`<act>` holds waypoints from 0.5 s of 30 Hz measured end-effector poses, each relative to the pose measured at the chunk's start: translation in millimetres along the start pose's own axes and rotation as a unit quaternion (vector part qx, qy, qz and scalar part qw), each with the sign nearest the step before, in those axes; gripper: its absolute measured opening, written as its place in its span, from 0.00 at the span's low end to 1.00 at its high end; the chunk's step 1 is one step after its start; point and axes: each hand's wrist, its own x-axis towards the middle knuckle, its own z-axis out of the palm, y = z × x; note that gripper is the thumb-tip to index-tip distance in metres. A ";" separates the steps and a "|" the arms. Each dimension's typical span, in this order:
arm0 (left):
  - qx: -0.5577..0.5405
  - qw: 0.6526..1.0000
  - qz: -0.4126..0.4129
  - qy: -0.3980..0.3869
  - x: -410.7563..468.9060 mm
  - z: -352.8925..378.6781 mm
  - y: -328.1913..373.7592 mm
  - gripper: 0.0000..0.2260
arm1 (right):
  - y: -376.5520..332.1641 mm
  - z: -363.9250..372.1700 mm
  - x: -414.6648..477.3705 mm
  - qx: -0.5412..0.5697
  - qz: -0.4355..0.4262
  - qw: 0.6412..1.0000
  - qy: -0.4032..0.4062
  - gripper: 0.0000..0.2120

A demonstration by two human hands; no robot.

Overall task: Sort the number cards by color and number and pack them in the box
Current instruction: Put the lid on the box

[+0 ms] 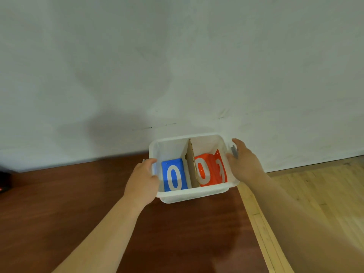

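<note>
A white plastic box [194,193] stands at the far right end of a dark wooden table, close to the wall. A cardboard divider [191,166] splits it in two. The left half holds a blue card [174,175] showing a white 0. In the right half lie red cards [211,170], a 0 on top and another leaning against the right wall. My left hand [142,179] grips the box's left rim, thumb over the edge. My right hand [243,161] holds the right side of the box, fingers curled round it.
The dark wooden table [98,203] ends just right of the box. Beyond that edge lies a light wooden floor [315,194]. A white wall [177,75] rises right behind the box. A dark object [4,182] sits at the far left edge.
</note>
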 end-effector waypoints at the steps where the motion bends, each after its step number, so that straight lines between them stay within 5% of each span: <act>1: 0.000 1.000 -0.001 -0.009 -7.0 -5.3 -4.1 0.27 | 1.4 -1.8 -7.3 -0.002 -0.005 1.000 -0.005 0.25; 12: -0.030 0.990 -0.067 -0.124 -108.3 -20.3 -51.3 0.46 | 34.1 21.3 -84.5 0.011 -0.033 0.991 -0.127 0.28; 15: -0.011 0.986 -0.094 -0.139 -120.1 -27.9 -66.5 0.41 | 56.6 27.2 -99.2 -0.027 -0.028 0.979 -0.198 0.30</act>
